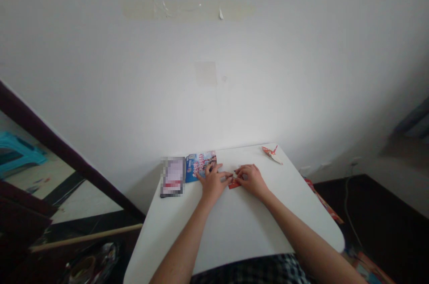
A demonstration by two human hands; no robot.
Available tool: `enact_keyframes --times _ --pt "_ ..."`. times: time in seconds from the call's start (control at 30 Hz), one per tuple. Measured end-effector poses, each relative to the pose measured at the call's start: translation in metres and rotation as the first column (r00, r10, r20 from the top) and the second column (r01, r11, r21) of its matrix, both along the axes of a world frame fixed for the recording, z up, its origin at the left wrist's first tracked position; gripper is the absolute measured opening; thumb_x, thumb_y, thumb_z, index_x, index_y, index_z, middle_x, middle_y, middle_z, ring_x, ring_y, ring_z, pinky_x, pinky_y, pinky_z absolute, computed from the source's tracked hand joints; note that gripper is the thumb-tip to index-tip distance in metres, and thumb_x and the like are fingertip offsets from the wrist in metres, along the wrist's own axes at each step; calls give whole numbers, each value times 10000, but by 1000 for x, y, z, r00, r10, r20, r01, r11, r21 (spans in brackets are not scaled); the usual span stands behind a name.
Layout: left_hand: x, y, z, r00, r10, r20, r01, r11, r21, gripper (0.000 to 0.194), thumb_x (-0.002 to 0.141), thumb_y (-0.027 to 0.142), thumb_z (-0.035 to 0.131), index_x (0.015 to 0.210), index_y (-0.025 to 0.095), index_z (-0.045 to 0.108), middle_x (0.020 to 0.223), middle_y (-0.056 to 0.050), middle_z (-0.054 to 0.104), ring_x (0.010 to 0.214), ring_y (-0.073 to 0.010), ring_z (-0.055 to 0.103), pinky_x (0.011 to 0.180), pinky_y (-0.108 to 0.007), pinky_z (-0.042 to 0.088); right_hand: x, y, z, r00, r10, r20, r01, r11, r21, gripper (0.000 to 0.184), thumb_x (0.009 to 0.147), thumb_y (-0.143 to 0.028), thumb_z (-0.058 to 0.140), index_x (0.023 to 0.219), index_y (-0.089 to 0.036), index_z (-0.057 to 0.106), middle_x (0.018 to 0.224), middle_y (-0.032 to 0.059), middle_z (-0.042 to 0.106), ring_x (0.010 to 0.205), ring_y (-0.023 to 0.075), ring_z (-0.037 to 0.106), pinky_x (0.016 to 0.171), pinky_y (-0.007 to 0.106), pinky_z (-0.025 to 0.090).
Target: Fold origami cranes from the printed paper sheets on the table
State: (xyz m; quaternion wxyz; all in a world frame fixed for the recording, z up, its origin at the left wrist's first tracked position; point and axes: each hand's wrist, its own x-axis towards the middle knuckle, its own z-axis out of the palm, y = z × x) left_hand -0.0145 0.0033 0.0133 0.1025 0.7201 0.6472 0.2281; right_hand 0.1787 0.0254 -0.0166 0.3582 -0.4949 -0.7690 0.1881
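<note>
A small piece of red paper (233, 184) lies on the white table between my two hands, partly covered by fingers. My left hand (212, 180) reaches it from the left; thumb and forefinger are at its edge, while the other fingers spread over the corner of a blue printed leaflet (192, 169). From the right, my right hand (250, 178) pinches the red paper with its fingertips. A folded red-and-white paper shape (271, 153) sits apart from both hands, near the back right corner of the table.
A blurred-out phone or tablet (173, 177) lies on the table (231, 226) at the left, beside the leaflet. The wall (214, 114) stands right behind the table. A blue plastic stool (20, 152) shows at far left, and a cable (347, 203) hangs at right.
</note>
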Motion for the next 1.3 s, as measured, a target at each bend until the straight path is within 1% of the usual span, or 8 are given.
enact_keyframes --times 0.1,0.2,0.4,0.57,0.7,0.93,1.13,1.3 --pt "0 0 1 1000 3 0 -3 1000 -8 152 872 474 666 970 480 782 1455 38 587 1424 -360 322 1096 -837 8 0 -2 1 1000 0 25 0 1000 12 33 805 -288 712 806 -264 735 1046 25 760 1089 236 644 1065 457 368" --pt "1 1 2 1000 -1 -15 1 1000 -6 145 876 466 663 947 468 789 1448 29 595 1421 -353 326 1098 -833 18 0 -3 3 999 -8 42 8 1000 17 56 816 -291 715 858 -283 753 1065 22 757 1099 240 634 1083 485 335" --pt "0 2 -1 1000 -8 -29 8 1000 4 150 881 465 656 938 450 794 1444 24 598 1421 -351 321 1098 -829 29 0 -3 4 999 -6 39 6 1000 5 61 832 -288 706 815 -282 765 1059 21 761 1093 241 629 1080 489 321" --pt "1 0 0 999 6 -33 -6 1000 9 170 885 492 640 965 457 785 1483 25 553 1423 -359 312 1086 -840 18 -1 -4 4 999 -9 49 9 1000 7 66 831 -301 710 825 -281 773 1063 25 761 1089 247 622 1070 481 330" --pt "3 -4 3 999 14 -49 -12 1000 25 218 892 494 624 1057 459 763 1502 9 526 1427 -365 294 1115 -810 52 -1 -4 3 996 -20 82 19 1000 14 113 821 -321 724 908 -326 796 1095 25 757 1157 272 586 1075 493 335" --pt "-1 -3 -1 999 20 -45 -18 999 46 217 892 463 636 1072 418 747 1474 -6 544 1403 -342 348 1122 -797 114 0 -3 2 995 -36 90 36 999 5 111 819 -338 728 901 -340 803 1095 15 757 1182 278 577 1098 511 328" --pt "-2 -3 -5 999 4 -46 -2 999 36 268 823 443 729 1089 416 742 1473 -12 538 1411 -354 333 1130 -792 104 1 -3 5 996 -15 83 16 1000 -6 103 819 -352 732 890 -339 806 1089 14 760 1171 275 580 1088 505 342" --pt "0 -1 -7 998 50 -50 -47 998 45 281 814 465 732 1091 421 741 1492 -28 503 1407 -366 334 1099 -825 95 0 -4 6 997 -18 76 18 1000 -6 95 821 -333 725 868 -334 807 1076 19 762 1156 277 584 1086 518 338"
